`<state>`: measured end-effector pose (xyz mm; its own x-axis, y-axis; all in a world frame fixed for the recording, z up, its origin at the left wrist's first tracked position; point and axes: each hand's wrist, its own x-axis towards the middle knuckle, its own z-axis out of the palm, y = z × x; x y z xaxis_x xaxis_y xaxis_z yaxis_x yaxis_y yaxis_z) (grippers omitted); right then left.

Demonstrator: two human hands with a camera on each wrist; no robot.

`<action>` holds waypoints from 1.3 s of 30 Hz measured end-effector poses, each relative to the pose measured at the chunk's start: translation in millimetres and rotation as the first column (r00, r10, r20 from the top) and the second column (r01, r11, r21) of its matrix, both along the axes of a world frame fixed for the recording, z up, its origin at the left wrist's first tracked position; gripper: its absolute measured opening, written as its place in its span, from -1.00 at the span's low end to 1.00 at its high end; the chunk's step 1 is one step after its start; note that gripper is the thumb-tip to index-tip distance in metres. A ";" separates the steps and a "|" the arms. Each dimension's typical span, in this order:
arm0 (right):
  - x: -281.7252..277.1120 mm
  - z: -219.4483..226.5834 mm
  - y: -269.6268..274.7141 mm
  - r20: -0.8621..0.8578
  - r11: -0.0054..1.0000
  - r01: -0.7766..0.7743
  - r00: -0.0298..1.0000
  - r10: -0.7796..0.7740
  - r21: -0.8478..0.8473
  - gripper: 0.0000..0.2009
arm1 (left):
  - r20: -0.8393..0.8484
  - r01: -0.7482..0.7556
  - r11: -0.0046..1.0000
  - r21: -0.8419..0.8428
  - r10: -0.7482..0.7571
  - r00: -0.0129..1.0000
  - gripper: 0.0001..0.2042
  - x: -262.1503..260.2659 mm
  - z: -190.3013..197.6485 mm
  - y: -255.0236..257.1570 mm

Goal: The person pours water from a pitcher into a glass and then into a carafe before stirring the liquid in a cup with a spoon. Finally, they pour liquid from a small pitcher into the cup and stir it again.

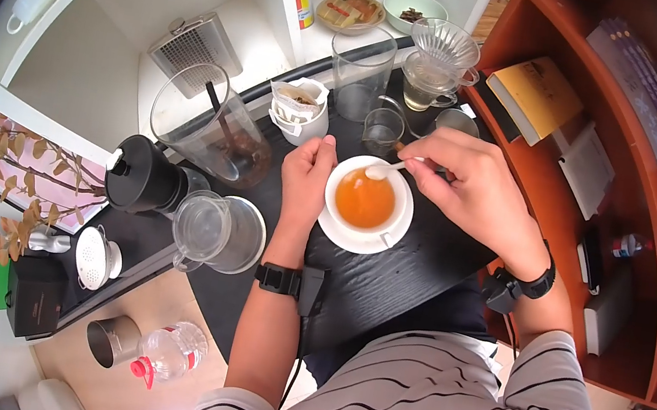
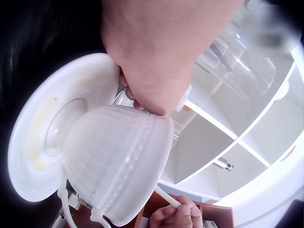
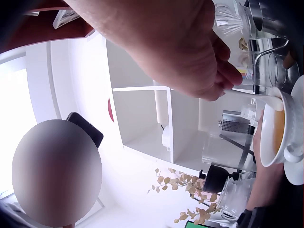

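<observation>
A white teacup (image 1: 339,195) of amber tea (image 1: 366,201) stands on a white saucer (image 1: 360,246) on the black table. At its left side, my left hand (image 1: 305,177) grips the saucer's rim, fingers curled close against the cup. Most of those fingers are hidden behind the hand in the left wrist view, where the fluted cup (image 2: 116,156) looms large. Above the cup's right side, my right hand (image 1: 471,185) pinches a small white spoon (image 1: 380,170) by its handle. The spoon's bowl lies at the far inner rim, by the tea.
Behind the cup stand a white mug with a drip bag (image 1: 301,122), a small glass pitcher (image 1: 382,131), a tall glass (image 1: 360,80) and a glass dripper (image 1: 444,51). A large glass vessel (image 1: 211,125), black grinder (image 1: 143,178) and glass jug (image 1: 203,229) stand left.
</observation>
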<state>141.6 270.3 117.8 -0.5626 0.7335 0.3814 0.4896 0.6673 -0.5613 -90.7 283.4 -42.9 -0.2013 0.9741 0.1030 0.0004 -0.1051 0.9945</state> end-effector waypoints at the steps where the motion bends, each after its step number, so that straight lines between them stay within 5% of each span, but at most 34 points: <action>1: -2.8 -1.4 0.5 -0.032 1.000 0.015 0.999 -0.015 0.016 -0.89 | -0.008 -0.002 1.000 -0.004 0.002 1.000 -0.56 0.0 1.2 -0.5; 7: -7.8 -6.9 -6.1 -0.032 0.968 -0.240 0.971 0.238 -0.077 -0.88 | 0.006 -0.010 1.000 0.007 0.010 1.000 -0.56 0.5 1.3 -2.1; 14: 9.4 -0.8 -3.2 0.037 0.999 -0.040 0.998 0.041 -0.027 -0.86 | 0.018 0.001 1.000 0.008 -0.001 1.000 -0.56 0.9 -1.6 1.0; 19: -0.5 -9.0 -7.0 -0.027 0.989 -0.147 0.989 0.148 0.026 -0.84 | 0.024 0.009 1.000 0.002 -0.009 1.000 -0.57 0.3 0.6 -0.9; 21: 4.3 -13.2 -9.8 -0.086 0.965 -0.235 0.970 0.226 -0.114 -0.85 | 0.030 0.016 1.000 0.000 -0.016 0.999 -0.57 -0.2 -0.1 -1.9; 29: 40.5 -45.6 -11.5 -0.341 0.968 -0.086 0.940 -0.001 -0.238 -0.87 | -0.029 0.013 1.000 0.012 -0.012 0.999 -0.58 -0.3 -2.2 -0.8; 39: 38.2 -88.5 6.8 -0.540 0.986 -0.127 0.840 0.052 -0.104 -0.86 | 0.030 -0.032 0.999 0.017 0.031 0.999 -0.57 2.5 0.6 -8.6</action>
